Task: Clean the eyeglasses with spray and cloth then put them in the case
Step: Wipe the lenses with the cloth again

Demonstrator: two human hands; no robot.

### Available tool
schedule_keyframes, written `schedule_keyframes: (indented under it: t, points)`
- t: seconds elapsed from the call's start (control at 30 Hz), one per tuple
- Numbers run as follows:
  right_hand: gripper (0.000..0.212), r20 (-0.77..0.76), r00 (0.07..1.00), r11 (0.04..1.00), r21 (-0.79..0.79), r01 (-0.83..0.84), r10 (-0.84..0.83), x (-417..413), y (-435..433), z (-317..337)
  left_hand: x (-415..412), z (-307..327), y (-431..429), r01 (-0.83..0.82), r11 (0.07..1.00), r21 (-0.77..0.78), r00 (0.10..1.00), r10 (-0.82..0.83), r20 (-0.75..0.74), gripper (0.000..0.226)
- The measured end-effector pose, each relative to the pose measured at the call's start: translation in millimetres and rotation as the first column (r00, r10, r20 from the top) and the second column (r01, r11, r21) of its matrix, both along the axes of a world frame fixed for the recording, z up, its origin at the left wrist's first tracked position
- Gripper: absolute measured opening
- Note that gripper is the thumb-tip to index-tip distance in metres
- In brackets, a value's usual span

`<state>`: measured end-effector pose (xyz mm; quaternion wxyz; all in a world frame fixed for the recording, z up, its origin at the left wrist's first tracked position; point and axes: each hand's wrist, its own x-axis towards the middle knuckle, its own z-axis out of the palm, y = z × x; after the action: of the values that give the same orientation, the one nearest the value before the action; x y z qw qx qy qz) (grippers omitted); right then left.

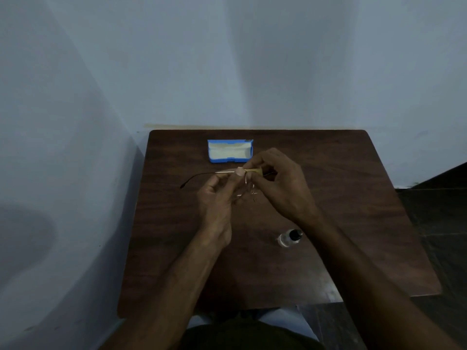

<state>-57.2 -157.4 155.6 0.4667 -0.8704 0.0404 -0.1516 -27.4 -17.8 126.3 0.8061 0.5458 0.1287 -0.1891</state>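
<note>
One pair of eyeglasses [242, 184], one open blue case [230, 151], one spray bottle [288, 238], one yellowish cloth [252, 171]. Left hand [217, 198] pinches the frame, temple sticking out leftward. Right hand [280, 188] pinches the cloth on the glasses. Case sits just beyond the hands, bottle nearer, below the right wrist.

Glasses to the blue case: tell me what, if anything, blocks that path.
Nothing visible does. The glasses are held above the table in the left hand and right hand; the blue case lies open just beyond them. The spray bottle stands nearer the person, off that path.
</note>
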Motion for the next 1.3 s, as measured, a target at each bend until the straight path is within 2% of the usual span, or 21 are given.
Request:
schedule_keyframes:
  t: [0.1,0.17,0.3,0.43,0.53,0.63,0.8,0.93,1.1,1.2,1.3]
  points:
    - [0.008,-0.021,0.998,0.992,0.115,0.056,-0.054,-3.9,3.2,-4.5,1.3,-2.0,-0.1,-0.034,0.996,0.088,0.993,0.024,0.118,0.019]
    - [0.006,-0.018,0.996,0.988,0.129,0.084,-0.082,-7.2,5.1,-5.9,2.1,-3.7,1.3,-0.034,0.986,0.163,0.974,-0.004,0.225,0.014]
    - [0.010,0.063,0.988,0.989,-0.017,0.144,-0.143,-13.3,12.3,-10.8,5.3,-8.9,3.5,-0.032,0.961,0.276,0.930,-0.073,0.360,0.014]
    - [0.011,0.153,0.971,0.955,-0.210,0.211,-0.181,-19.9,18.4,-18.1,6.2,-10.9,-0.1,-0.122,0.916,0.382,0.876,-0.082,0.476,0.014]
    - [0.013,0.173,0.972,0.923,-0.324,0.209,-0.159,-29.0,24.8,-25.6,5.1,-10.3,-1.8,-0.160,0.891,0.425,0.872,-0.073,0.483,0.016]
    - [0.016,0.151,0.978,0.917,-0.351,0.189,-0.143,-36.2,29.3,-33.4,9.1,-13.5,-1.7,-0.181,0.884,0.430,0.892,-0.036,0.450,0.018]
    - [0.010,0.192,0.965,0.935,-0.274,0.225,-0.176,-26.6,24.4,-24.7,16.4,-16.2,-0.8,-0.182,0.895,0.407,0.885,-0.031,0.465,0.010]
    - [0.012,0.201,0.961,0.948,-0.216,0.234,-0.192,-14.9,21.9,-17.4,11.9,-11.7,-4.5,-0.229,0.810,0.540,0.831,-0.126,0.542,0.011]
    - [0.011,0.105,0.970,0.945,-0.223,0.240,-0.221,-23.0,29.0,-32.3,12.6,-9.6,-1.9,-0.261,0.753,0.604,0.808,-0.171,0.564,0.012]
    - [0.019,0.067,0.968,0.956,-0.153,0.249,-0.241,-30.4,36.0,-39.0,10.8,-6.8,-0.2,-0.276,0.739,0.615,0.803,-0.174,0.569,0.012]
    - [0.012,0.061,0.962,0.957,-0.103,0.272,-0.267,-24.5,31.9,-32.1,6.2,-3.2,-1.0,-0.234,0.738,0.633,0.814,-0.208,0.543,0.012]
